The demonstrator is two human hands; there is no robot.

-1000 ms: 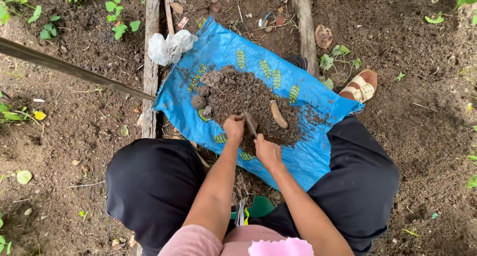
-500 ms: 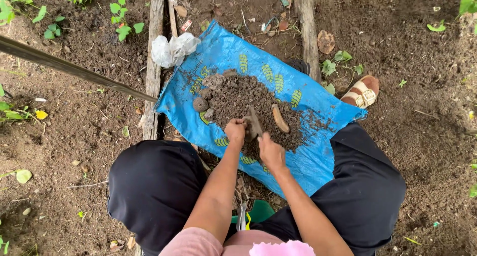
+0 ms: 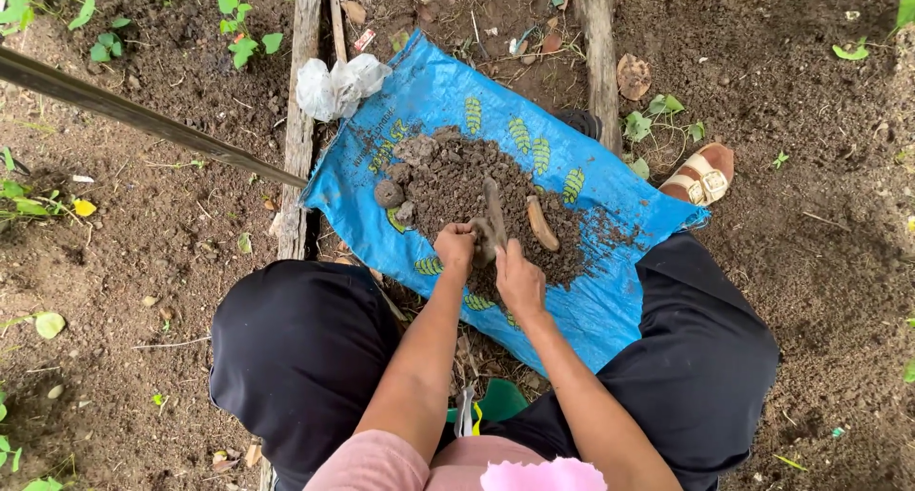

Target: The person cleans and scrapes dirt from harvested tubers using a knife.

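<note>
From the head camera, looking straight down: a mound of dark, crumbly soil [image 3: 477,191] sits on a glossy blue woven sack [image 3: 591,300] spread over bare earth. The left hand [image 3: 456,246] is curled into a fist at the mound's near edge, clenched on soil or a tool end, hard to tell which. The right hand [image 3: 519,279] lies beside it, fingers bent over the dirt; its grip cannot be made out. A slim dark tool [image 3: 494,210] pokes up between them. A tan, curved root piece [image 3: 541,224] lies nearby. Around: crumpled white plastic [image 3: 338,84], weathered wooden planks [image 3: 297,119], a tan sandal [image 3: 703,174], a long pole [image 3: 143,119].
</note>
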